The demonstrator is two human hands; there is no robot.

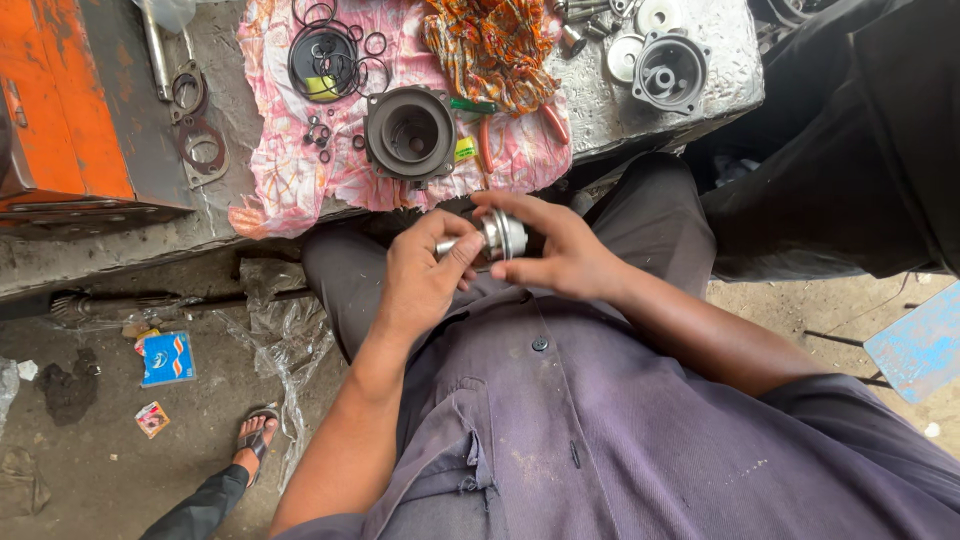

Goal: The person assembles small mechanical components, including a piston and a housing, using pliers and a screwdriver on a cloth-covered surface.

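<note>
Daylight falls flat on a rough grey concrete bench (690,95) at the far side, draped with a pink patterned cloth (300,170), above a dusty dirt floor (90,460) littered with crumpled clear plastic sheeting (285,335) on the left.

repair workshop | greasy workbench (120,235) | pump housing (410,133) | rubber O-rings (325,60)

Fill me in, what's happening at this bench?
A person holds a small shiny metal part between both hands, close to the body: the left hand grips one end, the right hand wraps the other. On the bench in front lies a pink cloth with a dark round housing, loose black O-rings and red-handled pliers. A second housing sits further right, gaskets to the left.
</note>
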